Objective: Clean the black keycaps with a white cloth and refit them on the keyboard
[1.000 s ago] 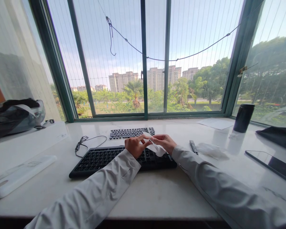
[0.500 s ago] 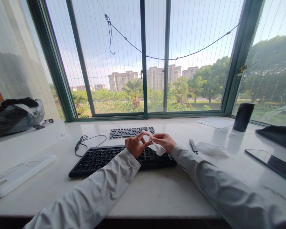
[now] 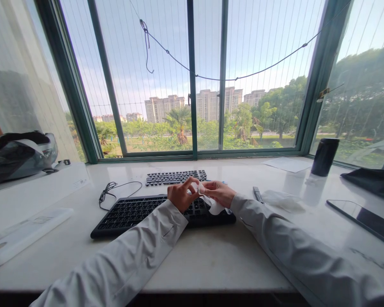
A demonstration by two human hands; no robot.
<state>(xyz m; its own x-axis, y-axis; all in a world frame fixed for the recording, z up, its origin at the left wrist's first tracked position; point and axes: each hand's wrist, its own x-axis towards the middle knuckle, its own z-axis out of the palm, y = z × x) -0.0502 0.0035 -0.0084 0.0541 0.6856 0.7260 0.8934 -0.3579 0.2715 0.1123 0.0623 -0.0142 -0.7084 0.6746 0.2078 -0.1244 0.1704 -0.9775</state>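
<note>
A thin white tissue point(image 3: 215, 206) hangs in folds from the fingers of my right hand point(image 3: 222, 193), which is pinched on it. My left hand point(image 3: 181, 195) meets it from the left, thumb and forefinger pressed together at the tissue's edge. Whatever small thing those fingertips may hold is hidden. Both hands hover over a black keyboard point(image 3: 124, 216), covering part of its right half. Behind them lies a block of black keys point(image 3: 166, 178) with no frame visible around it.
A coiled black cable point(image 3: 108, 192) lies left of the keyboard. To the right are a small dark tool point(image 3: 257, 195), a crumpled translucent sheet point(image 3: 283, 200), a phone point(image 3: 365, 219) and a black can point(image 3: 325, 157). A white plastic piece point(image 3: 28, 236) and a helmet point(image 3: 22, 153) are at left.
My right hand has shifted slightly and the tissue has been refolded, with its loose end hanging a little further right. My left hand keeps nearly the same pinch.
</note>
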